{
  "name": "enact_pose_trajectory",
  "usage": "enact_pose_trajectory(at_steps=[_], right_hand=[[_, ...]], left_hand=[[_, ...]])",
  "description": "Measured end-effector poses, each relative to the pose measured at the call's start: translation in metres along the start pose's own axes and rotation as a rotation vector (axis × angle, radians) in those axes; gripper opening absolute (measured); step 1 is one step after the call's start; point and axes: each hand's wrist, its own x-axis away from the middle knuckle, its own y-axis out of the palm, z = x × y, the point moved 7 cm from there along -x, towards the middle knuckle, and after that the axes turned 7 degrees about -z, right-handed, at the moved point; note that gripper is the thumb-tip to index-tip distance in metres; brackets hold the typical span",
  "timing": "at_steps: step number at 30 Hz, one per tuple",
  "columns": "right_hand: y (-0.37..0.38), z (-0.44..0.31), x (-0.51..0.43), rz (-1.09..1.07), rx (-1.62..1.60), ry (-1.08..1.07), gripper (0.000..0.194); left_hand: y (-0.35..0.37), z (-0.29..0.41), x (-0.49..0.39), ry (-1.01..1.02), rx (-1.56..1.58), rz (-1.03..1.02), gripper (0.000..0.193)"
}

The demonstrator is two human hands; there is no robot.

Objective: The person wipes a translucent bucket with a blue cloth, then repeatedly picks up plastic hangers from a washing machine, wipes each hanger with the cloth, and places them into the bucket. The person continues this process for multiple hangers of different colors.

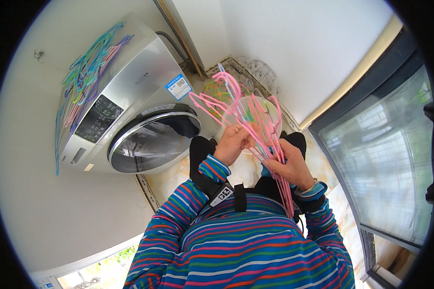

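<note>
My right hand (291,164) grips a bunch of pink clothes hangers (284,195), with a pale blue one among them, in front of my body. My left hand (235,141) pinches the upper part of the same bunch, its fingertips on the hangers. The hooks fan out away from me, over a whitish round bucket (222,119) on the floor. To the left, a pile of teal, pink and purple hangers (88,72) lies on top of a silver front-loading washing machine (137,77).
Behind the bucket stand a colourful mesh basket (215,92) and a curled wire rack (262,72) in the corner. A pipe runs down the wall by the washing machine. A dark-framed glass door (379,144) is at the right.
</note>
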Motion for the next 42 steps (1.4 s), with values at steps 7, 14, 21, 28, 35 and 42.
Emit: enact_pose_trajectory(at_steps=[7,14,21,28,35,42], right_hand=[[0.008,0.024,-0.006,-0.127,-0.123,0.113,0.036],[0.023,0.025,-0.005,-0.248,-0.201,0.14,0.028],[0.038,0.013,0.0,-0.362,-0.099,0.015,0.031],[0.07,0.012,-0.002,-0.543,-0.064,0.042,0.028],[0.078,0.001,0.009,-0.533,0.132,-0.057,0.029],[0.069,-0.022,0.014,-0.443,0.251,-0.146,0.05]], left_hand=[[0.027,0.012,0.005,0.09,-0.247,-0.194,0.028],[0.02,0.002,0.027,-0.003,-0.327,-0.042,0.021],[0.017,0.072,0.11,0.144,-1.068,-0.057,0.026],[-0.028,0.129,0.116,0.205,-0.677,0.192,0.022],[0.007,0.118,0.104,0.058,-0.393,-0.19,0.04],[0.001,0.128,0.099,0.135,-0.279,0.078,0.029]])
